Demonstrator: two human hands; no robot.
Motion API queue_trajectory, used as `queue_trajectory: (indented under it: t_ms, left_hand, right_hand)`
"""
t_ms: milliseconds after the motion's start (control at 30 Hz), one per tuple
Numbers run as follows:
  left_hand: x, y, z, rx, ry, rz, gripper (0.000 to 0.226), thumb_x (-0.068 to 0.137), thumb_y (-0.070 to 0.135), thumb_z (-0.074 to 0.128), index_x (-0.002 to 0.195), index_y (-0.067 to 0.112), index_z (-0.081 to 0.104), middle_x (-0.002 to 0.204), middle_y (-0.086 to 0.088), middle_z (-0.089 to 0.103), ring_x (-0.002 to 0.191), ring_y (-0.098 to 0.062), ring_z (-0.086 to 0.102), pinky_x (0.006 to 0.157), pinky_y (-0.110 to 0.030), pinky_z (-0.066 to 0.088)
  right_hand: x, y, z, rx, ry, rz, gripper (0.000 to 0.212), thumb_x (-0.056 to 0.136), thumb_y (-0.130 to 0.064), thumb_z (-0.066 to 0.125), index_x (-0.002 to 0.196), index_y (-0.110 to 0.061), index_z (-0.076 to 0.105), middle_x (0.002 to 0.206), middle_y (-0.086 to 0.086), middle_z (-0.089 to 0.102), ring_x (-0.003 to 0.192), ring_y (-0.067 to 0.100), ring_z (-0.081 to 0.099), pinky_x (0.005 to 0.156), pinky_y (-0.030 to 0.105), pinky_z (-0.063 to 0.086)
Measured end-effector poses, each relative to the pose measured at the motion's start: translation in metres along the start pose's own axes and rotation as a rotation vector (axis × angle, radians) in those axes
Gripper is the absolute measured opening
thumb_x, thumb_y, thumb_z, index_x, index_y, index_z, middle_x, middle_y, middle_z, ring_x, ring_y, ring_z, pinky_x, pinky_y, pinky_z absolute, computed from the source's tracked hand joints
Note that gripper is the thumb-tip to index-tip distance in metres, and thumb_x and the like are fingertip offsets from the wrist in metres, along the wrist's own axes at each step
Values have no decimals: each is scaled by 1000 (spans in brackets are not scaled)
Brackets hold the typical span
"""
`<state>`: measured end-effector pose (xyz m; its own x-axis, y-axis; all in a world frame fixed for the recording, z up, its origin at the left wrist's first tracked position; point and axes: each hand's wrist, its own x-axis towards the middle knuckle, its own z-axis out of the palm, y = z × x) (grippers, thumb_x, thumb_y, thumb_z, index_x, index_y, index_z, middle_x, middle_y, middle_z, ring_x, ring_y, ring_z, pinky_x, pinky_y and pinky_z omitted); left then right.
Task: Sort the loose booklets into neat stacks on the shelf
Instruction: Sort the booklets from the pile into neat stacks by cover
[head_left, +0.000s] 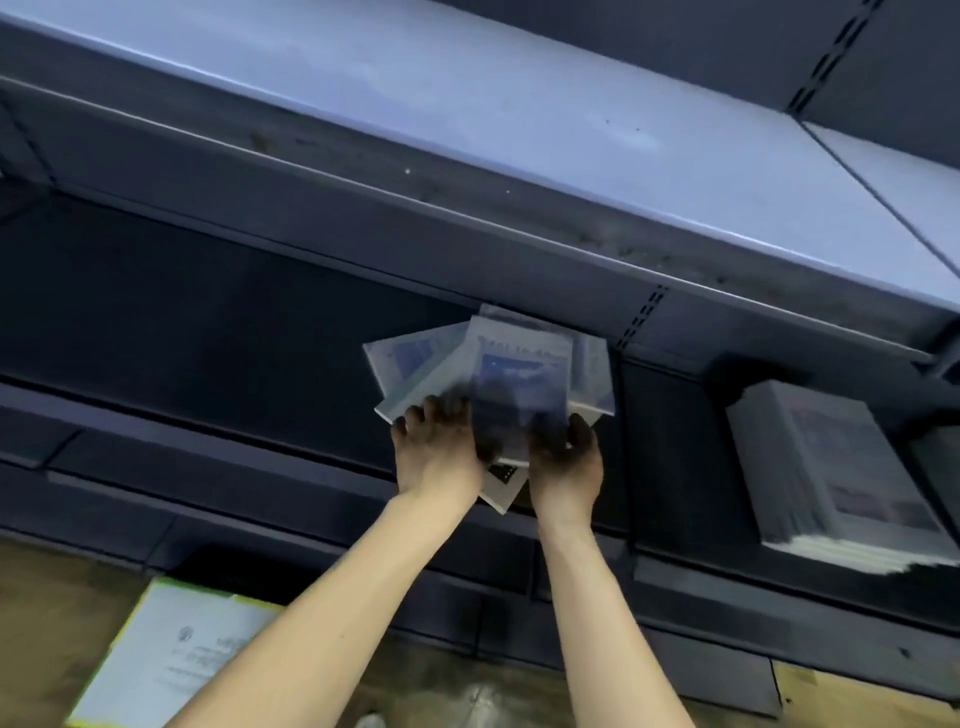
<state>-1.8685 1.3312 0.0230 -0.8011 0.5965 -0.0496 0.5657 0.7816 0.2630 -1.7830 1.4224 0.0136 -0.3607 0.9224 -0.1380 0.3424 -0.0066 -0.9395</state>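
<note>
Several pale, blue-printed loose booklets (514, 374) fan out unevenly at the frame's centre on the dark shelf (208, 431). A neat stack (841, 478) lies at the right edge.

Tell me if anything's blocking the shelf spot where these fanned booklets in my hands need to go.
Nothing visible does. The left hand and right hand hold the fanned booklets at the shelf opening, which looks dark and bare there. The neat stack sits off to the right, apart.

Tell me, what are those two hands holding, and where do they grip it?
A fanned bunch of booklets, gripped at its lower end: the left hand on the lower left edge, the right hand on the lower right.
</note>
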Motion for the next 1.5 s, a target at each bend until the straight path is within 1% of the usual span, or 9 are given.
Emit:
queue_trajectory:
  t_ms: [233,333,467,633,833,933,1033,1200,1500]
  left_hand:
    - [8,4,-10,-146,56,146,27,102,38,38,118,24,54,111,-2,66,101,-25,62,78,-34,38]
    - [20,15,-2,-212,69,180,27,100,29,46,125,23,54,131,-4,51,117,-26,49,89,-37,46]
    - [46,38,19,-160,40,361,62,98,33,49,154,26,22,164,-5,5,150,-31,5,118,-53,21]
    - [58,75,44,108,-42,480,89,97,47,47,154,12,-12,158,-14,-21,148,-36,-13,118,-56,-9]
    - [47,102,35,40,207,374,54,96,24,40,143,-2,39,145,-27,40,133,-51,38,109,-62,32]
    - [47,97,49,79,62,383,55,83,36,47,121,-4,55,111,-30,62,101,-51,62,82,-63,53]
    - [52,95,69,76,28,329,80,75,52,70,134,1,49,122,-29,56,117,-46,49,106,-61,37]
    - [44,83,86,-246,-31,327,76,91,58,42,151,13,30,155,-16,28,146,-33,17,121,-45,-2]
    - [5,45,56,-173,177,521,60,91,63,45,134,22,56,135,-2,54,126,-27,48,109,-45,37]
  right_hand:
    - [4,0,-35,165,-21,133,20,98,-21,60,116,-13,55,104,5,64,86,20,68,49,22,55]
    - [6,-3,-59,306,21,212,22,98,-15,62,118,-19,56,106,1,65,89,20,66,50,24,54]
    - [8,-2,-92,405,103,233,18,98,-11,60,114,-18,59,99,-1,66,88,19,64,46,20,51]
    - [7,-1,-112,434,122,218,17,99,-16,59,116,-15,61,100,2,68,87,20,65,47,19,50]
    - [5,-2,-117,415,95,194,8,100,-17,59,107,-18,62,99,4,66,81,17,65,50,22,51]
    - [4,-4,-116,438,61,188,9,100,-18,58,108,-18,62,97,3,66,78,15,64,50,22,53]
    - [5,-7,-113,440,20,180,6,100,-19,59,103,-23,61,95,1,66,76,13,64,53,24,54]
    - [7,-11,-108,433,-35,171,9,100,-19,59,108,-17,63,98,5,69,75,15,66,52,24,54]
    - [18,-12,-104,459,-59,214,17,100,-20,58,117,-18,59,105,4,66,85,20,66,53,26,52]
